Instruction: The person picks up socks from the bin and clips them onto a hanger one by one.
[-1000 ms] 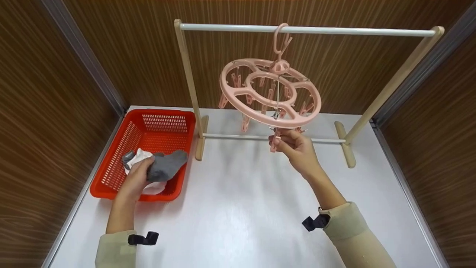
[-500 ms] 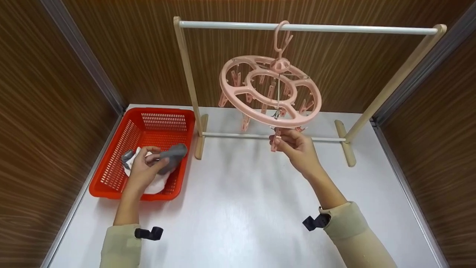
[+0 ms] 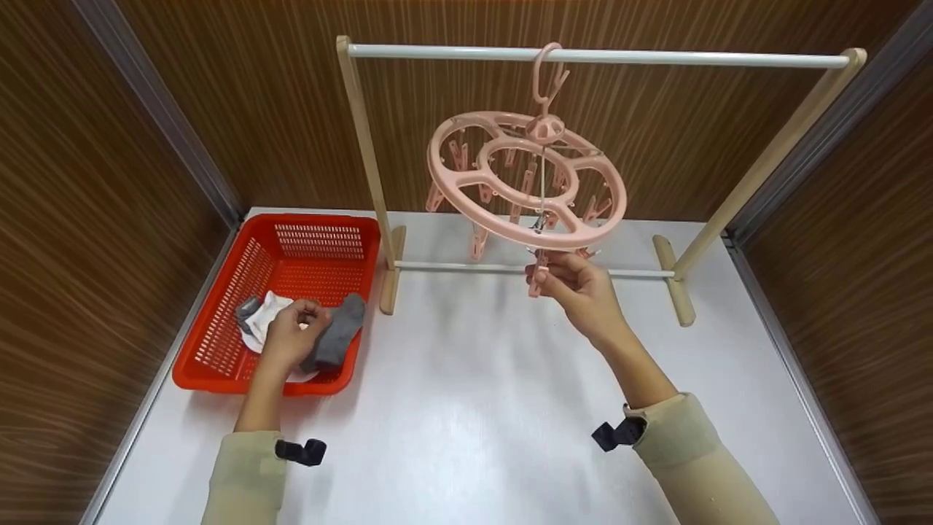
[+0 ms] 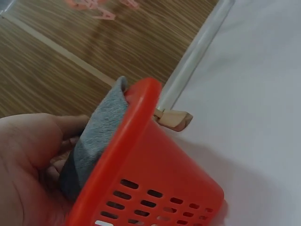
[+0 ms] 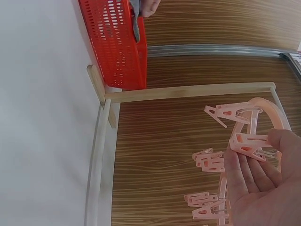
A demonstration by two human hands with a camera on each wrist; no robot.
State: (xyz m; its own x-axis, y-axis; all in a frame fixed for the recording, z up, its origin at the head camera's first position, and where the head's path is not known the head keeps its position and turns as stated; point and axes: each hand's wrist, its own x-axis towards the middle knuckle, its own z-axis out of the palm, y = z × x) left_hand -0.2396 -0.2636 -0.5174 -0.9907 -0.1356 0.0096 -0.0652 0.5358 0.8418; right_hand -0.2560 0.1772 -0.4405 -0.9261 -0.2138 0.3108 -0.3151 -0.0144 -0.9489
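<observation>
Inside the red basket [image 3: 195,385], my left hand [image 3: 288,341] pinches the edge of a grey sock [image 3: 341,337], which lies against the basket's right wall. The left wrist view shows the sock [image 4: 101,125] between my curled fingers and the red rim. White fabric [image 3: 266,317] and a smaller grey piece [image 3: 248,306] lie left of that hand. My right hand [image 3: 587,299] holds a pink clothespin [image 3: 538,281] at the front of the round pink drying hanger [image 3: 466,197]. In the right wrist view, thumb and fingers pinch this clothespin [image 5: 249,142].
The hanger hooks over the white bar [image 3: 685,60] of a rack with wooden legs [image 3: 364,146]. Several other pink clothespins [image 3: 477,242] dangle from the ring. The rack's foot [image 3: 391,281] stands close beside the basket. Wood-grain walls [image 3: 248,109] surround the white table [image 3: 466,423].
My left hand let its grasp on the bunched grey sock shift to a pinch and moved slightly right; the sock now hangs lower along the basket's right side. My right hand stays put.
</observation>
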